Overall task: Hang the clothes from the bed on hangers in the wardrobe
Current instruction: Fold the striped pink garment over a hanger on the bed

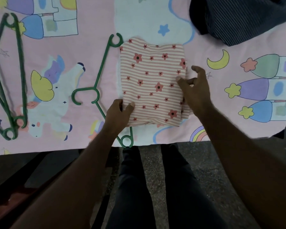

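My left hand [118, 113] pinches the striped floral garment [152, 80] at its lower-left corner, mid-frame on the bedsheet [92, 22]. Right hand [195, 91] grip unclear, palm hides the edge. Green hanger [99, 71] partly buried under it.

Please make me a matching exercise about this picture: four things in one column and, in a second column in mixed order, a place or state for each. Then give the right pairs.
Column one
1. flowered garment
2. dark cloth
3. single hanger
4. left hand

Column two
a. at the top right of the bed
b. grips the garment's near left corner
c. folded, in the middle
d. green, just left of the garment

Pairs: 1-c, 2-a, 3-d, 4-b
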{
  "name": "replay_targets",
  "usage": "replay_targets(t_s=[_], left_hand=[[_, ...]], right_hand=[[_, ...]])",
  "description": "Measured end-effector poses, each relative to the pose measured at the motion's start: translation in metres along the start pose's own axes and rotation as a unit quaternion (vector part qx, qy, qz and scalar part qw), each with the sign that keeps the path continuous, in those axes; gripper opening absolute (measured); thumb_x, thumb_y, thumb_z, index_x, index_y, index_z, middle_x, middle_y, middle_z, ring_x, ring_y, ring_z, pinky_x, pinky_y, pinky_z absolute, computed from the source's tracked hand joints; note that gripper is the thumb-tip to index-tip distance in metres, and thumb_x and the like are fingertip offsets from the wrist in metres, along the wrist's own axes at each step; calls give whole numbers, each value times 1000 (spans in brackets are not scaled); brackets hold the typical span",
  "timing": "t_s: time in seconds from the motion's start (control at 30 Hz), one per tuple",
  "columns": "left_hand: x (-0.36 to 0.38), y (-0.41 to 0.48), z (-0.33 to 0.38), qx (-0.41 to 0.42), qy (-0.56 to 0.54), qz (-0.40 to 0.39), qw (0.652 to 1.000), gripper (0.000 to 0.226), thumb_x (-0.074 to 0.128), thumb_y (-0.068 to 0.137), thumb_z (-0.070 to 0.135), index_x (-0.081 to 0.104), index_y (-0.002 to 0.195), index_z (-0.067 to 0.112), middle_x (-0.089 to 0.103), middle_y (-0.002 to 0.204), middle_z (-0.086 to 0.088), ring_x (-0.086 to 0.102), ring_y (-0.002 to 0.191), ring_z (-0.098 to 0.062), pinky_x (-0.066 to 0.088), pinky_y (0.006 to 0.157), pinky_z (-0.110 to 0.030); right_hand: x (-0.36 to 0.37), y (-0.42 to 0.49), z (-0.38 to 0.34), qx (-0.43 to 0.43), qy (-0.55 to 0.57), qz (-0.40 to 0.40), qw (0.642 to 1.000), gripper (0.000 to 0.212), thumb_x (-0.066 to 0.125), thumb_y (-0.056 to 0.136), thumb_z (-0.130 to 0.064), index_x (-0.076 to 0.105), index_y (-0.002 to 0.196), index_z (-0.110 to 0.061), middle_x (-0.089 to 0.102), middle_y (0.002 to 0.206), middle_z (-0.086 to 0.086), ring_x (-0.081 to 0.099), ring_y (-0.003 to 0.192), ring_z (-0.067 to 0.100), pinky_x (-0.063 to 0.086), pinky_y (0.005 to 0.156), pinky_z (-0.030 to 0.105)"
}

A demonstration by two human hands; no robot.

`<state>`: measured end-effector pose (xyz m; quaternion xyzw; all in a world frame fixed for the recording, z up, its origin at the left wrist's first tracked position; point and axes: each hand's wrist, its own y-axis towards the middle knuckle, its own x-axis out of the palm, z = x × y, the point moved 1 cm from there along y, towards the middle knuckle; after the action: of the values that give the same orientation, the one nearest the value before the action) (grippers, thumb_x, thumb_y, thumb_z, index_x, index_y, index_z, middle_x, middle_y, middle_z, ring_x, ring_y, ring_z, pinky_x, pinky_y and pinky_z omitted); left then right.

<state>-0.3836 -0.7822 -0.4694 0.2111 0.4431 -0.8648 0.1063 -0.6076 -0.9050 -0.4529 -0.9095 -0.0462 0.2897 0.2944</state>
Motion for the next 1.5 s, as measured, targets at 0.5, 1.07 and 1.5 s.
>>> replay_targets(t_s=[0.5, 1.07, 1.5], left_hand=[[-3, 8, 13, -22, -1, -85, 996, 66, 70, 68, 55, 64, 116, 11, 69, 115, -3, 65, 104, -23, 52, 95, -44], [0, 5, -8, -18, -8, -108, 994, 54, 72, 67, 58, 72, 100, 15, 75, 91, 0, 71, 85, -19, 57, 83, -46], [7, -22, -9, 21, 12, 65, 998, 52, 72, 79, 54, 44, 101, 17, 54, 74, 5, 54, 67, -14, 37, 55, -26]], right_hand=[[-10, -28, 23, 7, -110, -70, 991, 86, 69, 87, -16, 17, 155, -23, 59, 128, 6, 59, 114, 23, 45, 103, 42], [37, 17, 17, -231, -424, 83, 872, 72, 31, 99, -57, 15, 156, -17, 9, 162, 20, 7, 151, 34, 3, 117, 61], [40, -44, 34, -317, -358, 46, 877, 68, 43, 98, -45, 17, 154, -16, 13, 160, 25, 10, 149, 34, 7, 120, 56]])
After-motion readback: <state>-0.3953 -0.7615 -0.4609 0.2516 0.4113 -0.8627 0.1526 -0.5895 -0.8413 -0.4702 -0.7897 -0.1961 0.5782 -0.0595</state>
